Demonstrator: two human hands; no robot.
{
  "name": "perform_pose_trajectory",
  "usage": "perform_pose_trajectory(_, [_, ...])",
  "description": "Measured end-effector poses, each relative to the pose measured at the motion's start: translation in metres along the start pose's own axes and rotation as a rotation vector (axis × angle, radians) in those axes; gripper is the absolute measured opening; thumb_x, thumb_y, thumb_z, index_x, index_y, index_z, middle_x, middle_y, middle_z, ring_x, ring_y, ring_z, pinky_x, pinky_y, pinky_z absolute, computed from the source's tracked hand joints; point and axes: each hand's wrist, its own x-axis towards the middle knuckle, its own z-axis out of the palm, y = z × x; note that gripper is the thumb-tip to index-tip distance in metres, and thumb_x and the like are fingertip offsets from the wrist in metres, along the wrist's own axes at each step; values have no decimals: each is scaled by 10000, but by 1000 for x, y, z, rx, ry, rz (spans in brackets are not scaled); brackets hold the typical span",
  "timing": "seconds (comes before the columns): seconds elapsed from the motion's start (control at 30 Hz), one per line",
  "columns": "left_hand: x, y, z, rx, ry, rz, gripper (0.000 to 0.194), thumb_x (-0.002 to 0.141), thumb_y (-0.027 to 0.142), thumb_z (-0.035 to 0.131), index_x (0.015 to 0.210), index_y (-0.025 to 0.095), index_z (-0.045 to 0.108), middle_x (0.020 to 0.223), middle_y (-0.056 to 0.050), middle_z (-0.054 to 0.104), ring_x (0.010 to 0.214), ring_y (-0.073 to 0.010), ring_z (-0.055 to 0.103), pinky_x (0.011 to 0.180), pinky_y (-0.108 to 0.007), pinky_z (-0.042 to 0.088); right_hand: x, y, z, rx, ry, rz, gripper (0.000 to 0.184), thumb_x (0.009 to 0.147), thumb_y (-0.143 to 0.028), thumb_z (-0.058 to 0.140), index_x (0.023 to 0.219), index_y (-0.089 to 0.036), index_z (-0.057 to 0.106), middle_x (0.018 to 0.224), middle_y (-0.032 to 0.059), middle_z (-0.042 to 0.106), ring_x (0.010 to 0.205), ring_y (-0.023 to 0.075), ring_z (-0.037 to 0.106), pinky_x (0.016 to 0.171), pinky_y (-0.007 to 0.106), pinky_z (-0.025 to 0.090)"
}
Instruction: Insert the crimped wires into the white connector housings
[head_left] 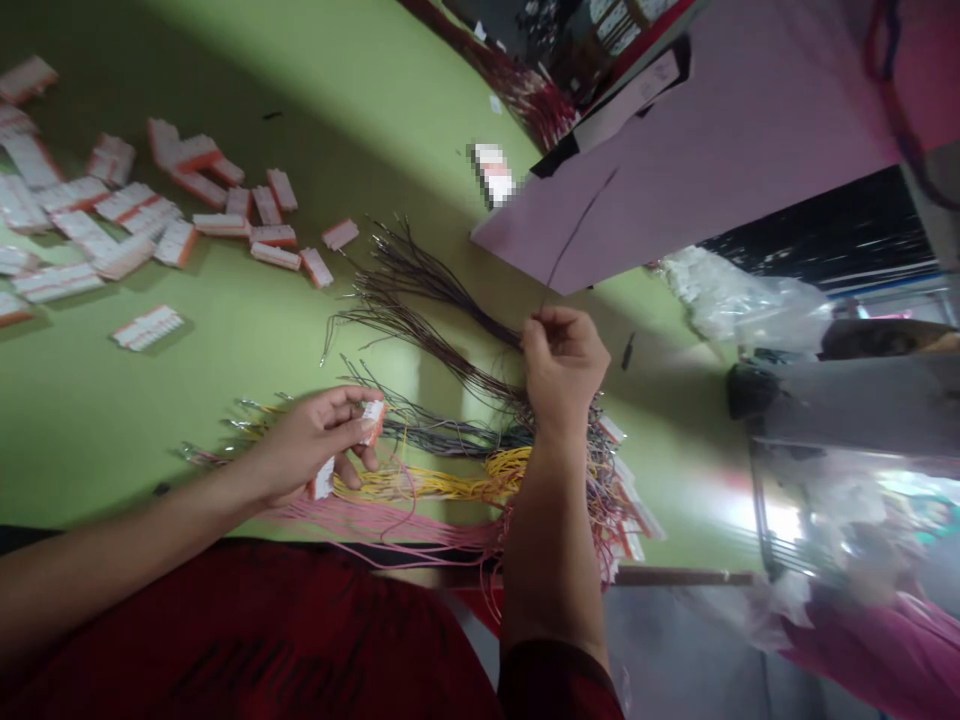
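My left hand (319, 440) is closed around a white and orange plastic connector (373, 422), held between thumb and fingers. Another white piece (323, 480) shows below that palm. My right hand (564, 360) pinches a thin dark wire (576, 237), whose free end points up and to the right. Beneath the hands lie bundles of loose wires: dark brown ones (442, 350), grey ones (442, 437), yellow ones (427, 484) and pink ones (420, 525). Metal terminals tip the left ends of several wires. A yellow and a pink wire appear to run from the held connector.
Many white and orange connectors (135, 205) are scattered over the green table (247, 320) on the left. A lilac panel (675, 170) rises at the upper right. Red wires (525, 95) lie behind it. A clear plastic bag (742, 295) sits to the right.
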Motion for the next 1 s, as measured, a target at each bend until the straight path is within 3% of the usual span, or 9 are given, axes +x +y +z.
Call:
perform_pose_trajectory(0.07, [0, 0, 1, 7, -2, 19, 362, 811, 257, 745, 1112, 178, 561, 739, 25, 649, 528, -122, 647, 386, -183, 475, -20, -29, -3, 43, -128, -122, 108, 871, -234, 585, 865, -231, 693, 827, 13, 704, 745, 152, 646, 739, 314, 530])
perform_pose_trajectory(0.13, [0, -1, 2, 5, 14, 50, 377, 806, 250, 741, 1127, 165, 562, 771, 15, 648, 580, -141, 673, 411, -199, 511, -45, -54, -4, 120, -366, -213, 156, 900, -220, 585, 862, -238, 735, 819, 12, 731, 731, 145, 659, 726, 301, 533])
perform_pose_trajectory(0.2, [0, -1, 4, 3, 43, 85, 379, 810, 242, 727, 1142, 155, 563, 810, 1, 655, 617, -151, 687, 436, -212, 536, -70, -68, -2, 189, -587, -206, 169, 901, -206, 601, 862, -249, 759, 776, 2, 740, 696, 139, 662, 685, 283, 532])
perform_pose_trajectory(0.23, [0, -2, 4, 8, 55, 98, 379, 815, 238, 717, 1150, 152, 562, 821, -5, 659, 624, -153, 689, 445, -216, 542, -82, -70, -1, 208, -633, -161, 161, 894, -200, 610, 874, -248, 763, 760, -2, 740, 672, 135, 657, 658, 272, 527])
perform_pose_trajectory(0.33, [1, -3, 5, 34, 75, 124, 370, 823, 217, 693, 1161, 143, 564, 809, -8, 658, 625, -154, 684, 442, -210, 536, -106, -63, 3, 199, -597, -5, 130, 866, -197, 629, 891, -227, 753, 726, -10, 732, 590, 120, 612, 571, 249, 493])
perform_pose_trajectory(0.4, [2, -3, 5, 46, 79, 131, 359, 823, 206, 689, 1157, 143, 574, 805, -8, 657, 628, -154, 684, 435, -203, 531, -113, -57, 5, 159, -556, 10, 127, 867, -195, 618, 875, -218, 743, 726, -8, 727, 566, 115, 585, 555, 249, 469])
perform_pose_trajectory(0.67, [2, 1, 5, 8, 84, 41, 361, 849, 169, 673, 1198, 161, 580, 794, -15, 679, 588, -142, 679, 408, -179, 510, -110, -63, 3, -85, -548, -234, 220, 883, -134, 581, 689, -214, 648, 702, 10, 708, 669, 156, 614, 711, 329, 410])
perform_pose_trajectory(1.0, [3, 0, 4, -64, 57, 19, 368, 853, 154, 687, 1207, 162, 586, 796, -26, 696, 591, -152, 678, 398, -188, 518, -113, -68, 8, -199, -519, -415, 226, 937, -130, 535, 735, -193, 617, 704, 17, 699, 696, 169, 577, 717, 347, 297])
